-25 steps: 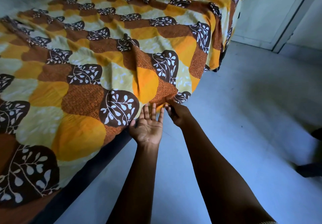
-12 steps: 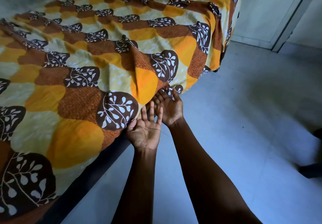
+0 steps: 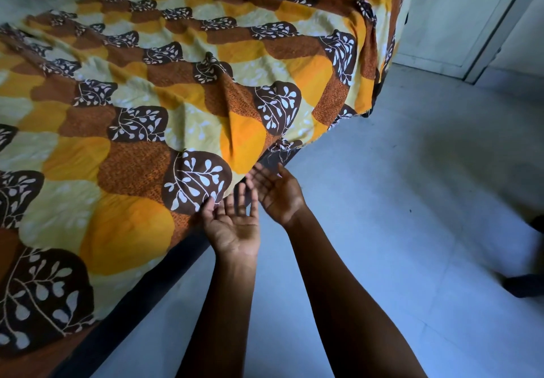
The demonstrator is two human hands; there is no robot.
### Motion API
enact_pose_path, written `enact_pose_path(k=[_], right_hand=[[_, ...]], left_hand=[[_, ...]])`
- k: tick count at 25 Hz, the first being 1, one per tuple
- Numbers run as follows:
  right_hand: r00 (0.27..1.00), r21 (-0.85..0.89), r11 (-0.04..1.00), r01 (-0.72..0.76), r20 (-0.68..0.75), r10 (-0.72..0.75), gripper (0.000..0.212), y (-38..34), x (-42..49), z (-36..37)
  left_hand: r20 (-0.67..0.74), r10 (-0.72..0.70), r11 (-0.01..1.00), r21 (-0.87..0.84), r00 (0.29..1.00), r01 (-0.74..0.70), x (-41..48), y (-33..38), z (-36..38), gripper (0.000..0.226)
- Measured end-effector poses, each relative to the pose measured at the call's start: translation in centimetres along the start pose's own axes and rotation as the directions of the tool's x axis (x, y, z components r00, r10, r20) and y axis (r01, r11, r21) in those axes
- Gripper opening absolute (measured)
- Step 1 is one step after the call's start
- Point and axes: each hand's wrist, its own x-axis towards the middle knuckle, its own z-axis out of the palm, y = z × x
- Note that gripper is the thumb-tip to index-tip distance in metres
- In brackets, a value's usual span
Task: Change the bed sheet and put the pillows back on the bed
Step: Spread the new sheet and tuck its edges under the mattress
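An orange, brown and yellow bed sheet with a white leaf print covers the bed and hangs over its near side and far end. My left hand is palm up with straight fingers at the sheet's hanging edge, its thumb touching the cloth. My right hand is beside it, palm up and fingers spread, just under the sheet's hem, where a fold of cloth bulges out. Neither hand grips the sheet. No pillows are in view.
The dark bed frame runs along the near side below the sheet. Pale tiled floor lies to the right. A light door or wall panel stands behind the bed. A dark object sits at the right edge.
My right hand, earlier pinching the sheet's hem and then reaching under the cloth, has turned palm up with its fingers spread. My left hand has stayed palm up at the edge.
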Motion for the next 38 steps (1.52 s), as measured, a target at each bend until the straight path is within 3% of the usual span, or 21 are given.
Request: enact_pose_path(k=[6, 8, 12, 14, 16, 19, 22, 24, 26, 27, 29, 30, 31, 33, 35, 38], right_hand=[[0.992, 0.106, 0.994, -0.019, 0.125, 0.006, 0.078, 1.4, -0.2, 1.5], [0.985, 0.139, 0.990, -0.021, 0.173, -0.004, 0.080, 2.1, 1.0, 1.7], [0.995, 0.151, 0.988, 0.013, 0.094, -0.027, 0.073, 2.0, 2.7, 2.4], [0.999, -0.001, 0.999, 0.040, 0.031, -0.040, 0.065, 1.5, 2.0, 2.3], [0.997, -0.194, 0.979, 0.056, -0.039, -0.065, 0.042, 1.2, -0.5, 1.1], [0.978, -0.443, 0.891, 0.103, -0.120, -0.173, 0.023, 1.0, -5.5, 0.4], [0.960, -0.692, 0.698, 0.183, -0.026, -0.277, 0.024, 0.9, -8.9, 3.1], [0.917, -0.802, 0.495, 0.335, 0.158, -0.366, 0.024, 0.8, -9.7, 5.9], [0.821, -0.825, 0.234, 0.515, 0.396, -0.411, 0.023, 1.3, -9.0, 9.0], [0.761, -0.811, 0.074, 0.580, 0.507, -0.405, 0.021, 1.8, -8.0, 10.5], [0.652, -0.721, -0.306, 0.622, 0.693, -0.308, 0.028, 2.9, -5.1, 13.5], [0.646, -0.664, -0.474, 0.578, 0.728, -0.230, 0.037, 3.3, -3.3, 14.6], [0.675, -0.618, -0.602, 0.506, 0.718, -0.169, 0.045, 3.8, -1.6, 15.4], [0.736, -0.542, -0.744, 0.390, 0.669, -0.101, 0.062, 4.1, 0.9, 15.1], [0.777, -0.489, -0.817, 0.305, 0.624, -0.084, 0.072, 4.4, 2.3, 13.8], [0.781, -0.464, -0.853, 0.238, 0.614, -0.115, 0.067, 5.1, 2.6, 12.8]], left_hand=[[0.233, -0.017, 0.995, -0.089, 0.972, 0.039, -0.4, 1.2, -1.6, 0.048], [0.276, -0.026, 0.996, -0.077, 0.961, 0.049, -0.3, 1.5, -1.9, 0.052], [0.318, -0.046, 0.999, -0.008, 0.947, 0.051, -0.3, 1.9, -2.1, 0.069], [0.248, -0.074, 0.997, 0.045, 0.966, 0.065, -0.3, 1.8, -2.1, 0.063], [0.093, -0.097, 0.988, 0.133, 0.991, 0.084, -0.8, 1.7, -2.2, 0.048], [0.032, -0.129, 0.884, 0.457, 0.991, 0.101, -3.2, 2.1, -1.7, 0.043], [0.137, -0.057, 0.714, 0.697, 0.989, -0.056, -6.1, 4.9, 0.3, 0.035], [0.284, 0.082, 0.503, 0.816, 0.955, -0.286, -6.8, 8.2, 1.2, 0.027], [0.589, 0.211, 0.037, 0.793, 0.780, -0.608, -6.4, 12.4, 1.4, 0.021], [0.705, 0.171, -0.224, 0.708, 0.688, -0.670, -5.9, 14.6, 1.3, 0.029], [0.795, 0.046, -0.661, 0.478, 0.605, -0.578, -3.9, 19.0, 1.4, 0.050], [0.794, -0.015, -0.791, 0.362, 0.608, -0.492, -2.8, 20.7, 1.5, 0.059], [0.762, -0.066, -0.855, 0.290, 0.644, -0.430, -1.8, 21.9, 1.5, 0.066], [0.684, -0.149, -0.886, 0.228, 0.714, -0.404, -0.1, 22.7, 0.7, 0.074], [0.665, -0.208, -0.894, 0.168, 0.717, -0.415, 1.6, 22.2, -1.1, 0.079], [0.676, -0.192, -0.902, 0.164, 0.711, -0.399, 2.4, 21.7, -2.3, 0.076]])
